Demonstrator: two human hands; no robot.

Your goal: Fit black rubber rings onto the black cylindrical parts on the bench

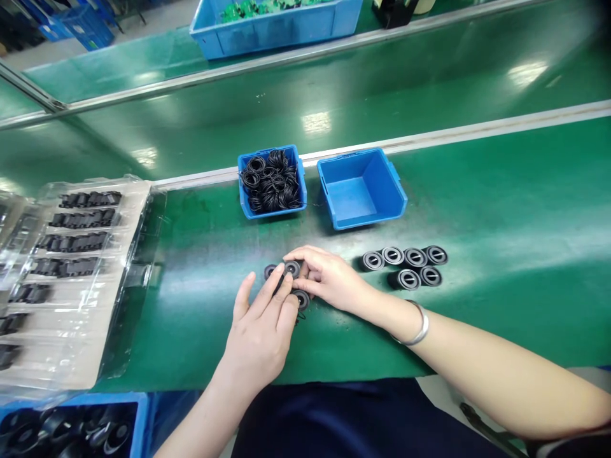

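Several short black cylindrical parts with ringed tops stand close together on the green work surface, under and between my hands. My right hand (327,280) has its fingers curled round one black cylindrical part (292,269), thumb in front. My left hand (262,334) reaches over the same group, fingers stretched out and touching the tops, thumb apart. Nearer to me, another black cylindrical part (301,299) stands by the left fingertips, with a bit of thin black wire (300,316) beside it. My fingers partly hide the group.
Several black cylinders (409,278) with slotted tops stand to the right. Behind are a blue bin (272,215) of coiled black wires and an empty blue bin (353,194). Left lies a clear plastic tray (90,318) with rows of black parts, above a blue crate (140,413).
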